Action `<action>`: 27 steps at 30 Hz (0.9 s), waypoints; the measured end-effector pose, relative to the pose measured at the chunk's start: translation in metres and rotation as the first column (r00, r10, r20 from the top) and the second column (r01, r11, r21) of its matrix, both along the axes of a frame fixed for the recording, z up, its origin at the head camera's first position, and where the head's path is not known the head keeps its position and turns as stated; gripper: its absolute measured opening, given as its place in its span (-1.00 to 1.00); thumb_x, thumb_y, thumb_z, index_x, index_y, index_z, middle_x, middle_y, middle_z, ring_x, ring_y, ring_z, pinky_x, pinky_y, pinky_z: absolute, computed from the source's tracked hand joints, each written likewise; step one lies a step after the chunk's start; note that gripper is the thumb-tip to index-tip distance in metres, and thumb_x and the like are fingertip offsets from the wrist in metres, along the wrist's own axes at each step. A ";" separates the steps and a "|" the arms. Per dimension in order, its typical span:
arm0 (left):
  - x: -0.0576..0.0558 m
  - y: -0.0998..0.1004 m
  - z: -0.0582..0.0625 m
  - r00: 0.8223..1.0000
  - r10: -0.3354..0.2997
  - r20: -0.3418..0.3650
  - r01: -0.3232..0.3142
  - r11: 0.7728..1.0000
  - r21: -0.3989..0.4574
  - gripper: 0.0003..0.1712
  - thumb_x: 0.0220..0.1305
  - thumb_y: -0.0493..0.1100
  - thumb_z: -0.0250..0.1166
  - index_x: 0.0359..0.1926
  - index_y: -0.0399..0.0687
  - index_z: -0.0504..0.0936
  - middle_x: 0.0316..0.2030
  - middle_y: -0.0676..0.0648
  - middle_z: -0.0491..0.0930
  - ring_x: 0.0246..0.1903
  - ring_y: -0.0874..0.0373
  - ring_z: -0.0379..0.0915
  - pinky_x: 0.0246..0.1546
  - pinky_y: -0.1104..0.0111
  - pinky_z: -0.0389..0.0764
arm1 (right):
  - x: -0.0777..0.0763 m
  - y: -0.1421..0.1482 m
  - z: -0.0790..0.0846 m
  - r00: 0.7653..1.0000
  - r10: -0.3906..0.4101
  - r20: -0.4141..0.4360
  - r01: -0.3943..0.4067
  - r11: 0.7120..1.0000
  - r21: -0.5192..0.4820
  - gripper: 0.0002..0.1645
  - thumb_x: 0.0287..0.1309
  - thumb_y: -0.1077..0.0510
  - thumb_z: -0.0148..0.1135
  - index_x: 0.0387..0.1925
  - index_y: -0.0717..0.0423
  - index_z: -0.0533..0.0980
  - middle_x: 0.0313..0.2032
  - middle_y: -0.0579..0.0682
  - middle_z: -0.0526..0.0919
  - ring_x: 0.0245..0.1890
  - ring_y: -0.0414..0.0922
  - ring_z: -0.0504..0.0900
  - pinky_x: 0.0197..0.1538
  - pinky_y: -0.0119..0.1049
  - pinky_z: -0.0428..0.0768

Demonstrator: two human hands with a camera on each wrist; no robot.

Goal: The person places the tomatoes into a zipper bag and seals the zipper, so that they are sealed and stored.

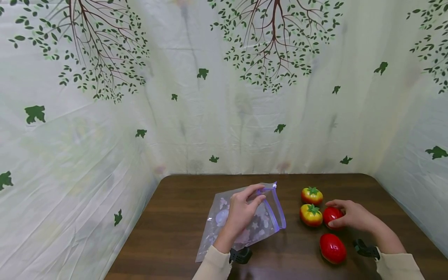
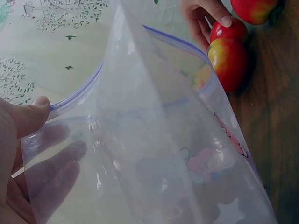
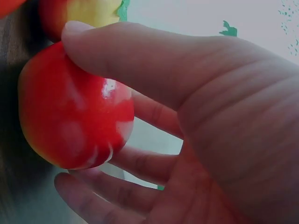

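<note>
My left hand (image 1: 242, 210) pinches one edge of the mouth of a clear zip bag (image 2: 135, 154) with a purple seal and printed stars. In the left wrist view the thumb lies on the near side, while the fingers show through the film. The bag's mouth gapes toward the right. On the right, my right hand (image 1: 357, 217) grips a glossy red tomato (image 3: 74, 107), thumb on one side and fingers round the other. Right beside that fruit sits a yellow-and-red tomato (image 1: 310, 215) with a green leafy top.
Another yellow-and-red tomato (image 1: 312, 196) stands farther back on the dark wooden table (image 1: 168, 233). Nearer to me lies a second red tomato (image 1: 332, 248). A pale cloth (image 1: 241, 116) printed with trees and leaves hangs behind the table and along both sides.
</note>
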State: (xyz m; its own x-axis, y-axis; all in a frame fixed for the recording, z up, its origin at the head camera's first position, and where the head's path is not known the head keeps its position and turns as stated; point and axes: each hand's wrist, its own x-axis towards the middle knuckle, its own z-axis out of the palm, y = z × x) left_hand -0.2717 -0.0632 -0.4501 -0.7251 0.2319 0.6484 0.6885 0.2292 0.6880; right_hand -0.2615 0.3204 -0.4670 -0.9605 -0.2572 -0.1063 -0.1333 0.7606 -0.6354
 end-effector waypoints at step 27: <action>0.000 0.000 -0.001 1.000 0.015 0.005 -0.015 1.000 -0.012 -0.67 0.33 -0.17 0.38 0.10 -0.05 0.69 -0.04 0.08 0.73 -0.07 0.17 0.68 -0.12 0.22 0.69 | -0.001 0.002 -0.003 0.999 -0.002 0.032 0.003 1.000 -0.015 -0.11 -0.08 -0.04 0.59 0.27 0.21 0.45 -0.09 0.10 0.59 -0.13 0.04 0.50 -0.25 -0.16 0.59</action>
